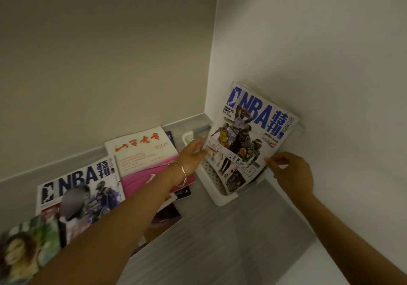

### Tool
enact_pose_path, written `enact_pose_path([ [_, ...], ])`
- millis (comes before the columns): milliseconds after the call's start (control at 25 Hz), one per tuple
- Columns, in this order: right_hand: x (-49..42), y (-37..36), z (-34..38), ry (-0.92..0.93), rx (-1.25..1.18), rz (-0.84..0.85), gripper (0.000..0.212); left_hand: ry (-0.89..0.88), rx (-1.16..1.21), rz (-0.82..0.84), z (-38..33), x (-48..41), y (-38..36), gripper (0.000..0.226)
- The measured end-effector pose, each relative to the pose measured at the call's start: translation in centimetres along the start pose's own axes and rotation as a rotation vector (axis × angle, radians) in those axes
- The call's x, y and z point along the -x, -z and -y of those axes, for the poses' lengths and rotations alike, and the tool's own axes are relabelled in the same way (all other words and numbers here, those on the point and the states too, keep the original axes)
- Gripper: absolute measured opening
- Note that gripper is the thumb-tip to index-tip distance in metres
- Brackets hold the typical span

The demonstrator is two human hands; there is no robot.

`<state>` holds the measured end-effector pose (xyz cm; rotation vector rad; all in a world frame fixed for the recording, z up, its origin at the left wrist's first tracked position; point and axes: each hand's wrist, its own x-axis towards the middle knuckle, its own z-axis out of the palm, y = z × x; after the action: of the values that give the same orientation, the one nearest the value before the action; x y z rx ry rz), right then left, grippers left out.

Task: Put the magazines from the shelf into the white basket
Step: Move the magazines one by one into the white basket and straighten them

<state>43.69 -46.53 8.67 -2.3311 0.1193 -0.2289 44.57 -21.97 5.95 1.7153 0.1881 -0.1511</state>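
We see the white basket [211, 181] at 3 o'clock on the grey shelf [220, 229], against the right wall. An NBA magazine [248, 139] stands tilted in it, with more magazines behind. The left hand [193, 152], fingers extended, touches its left edge; the right hand [290, 172] pinches its lower right corner. At 9 o'clock, other magazines [141, 154] lie overlapping on the shelf.

Home, white walls [308, 42], floor mags [141, 152]
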Motion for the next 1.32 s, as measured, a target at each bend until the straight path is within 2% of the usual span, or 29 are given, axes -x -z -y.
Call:
enact_pose_path([
  [120,1.6,-2.5,2.8,0.043,-0.069,0.073,0.016,0.036,-0.008,-0.078,1.3,2.9,4.4,0.052],
  [280,5.6,-9.1,8.1,0.13,-0.15,0.311,0.022,0.132,0.065,-0.166,4.3,8.1,11.0,0.052],
  [400,9.3,-14.0,11.4,0.17,-0.29,0.47,0.018,0.198,0.113,-0.298,6.9,12.4,16.0,0.052],
  [480,11.7,-17.2,13.2,0.151,-0.334,0.586,0.018,0.227,0.111,-0.398,8.8,15.1,19.6,0.05],
  [560,13.9,-20.0,14.6,0.108,-0.331,0.665,0.025,0.261,0.053,-0.428,10.7,17.8,22.7,0.046],
  [640,15.8,-22.8,15.5,0.104,-0.37,0.691,0.036,0.329,-0.004,-0.416,12.8,20.1,25.4,0.046],
  [760,17.7,-25.6,15.9,0.013,-0.324,0.674,0.034,0.414,-0.064,-0.4,15.4,22.3,27.3,0.036],
  [960,19.1,-28.2,14.4,-0.062,-0.223,0.708,0.06,0.477,-0.226,-0.405,18.6,24.5,27.4,0.027],
  [1000,19.2,-28.3,14.3,-0.064,-0.243,0.697,0.057,0.463,-0.267,-0.384,18.7,24.6,27.3,0.027],
  [1120,18.9,-28.3,14.2,-0.132,-0.325,0.634,0.041,0.462,-0.429,-0.306,19.4,24.0,26.9,0.057],
  [1320,19.0,-27.6,14.0,-0.079,-0.246,0.657,0.025,0.521,-0.582,-0.284,20.8,23.4,26.7,0.066],
])
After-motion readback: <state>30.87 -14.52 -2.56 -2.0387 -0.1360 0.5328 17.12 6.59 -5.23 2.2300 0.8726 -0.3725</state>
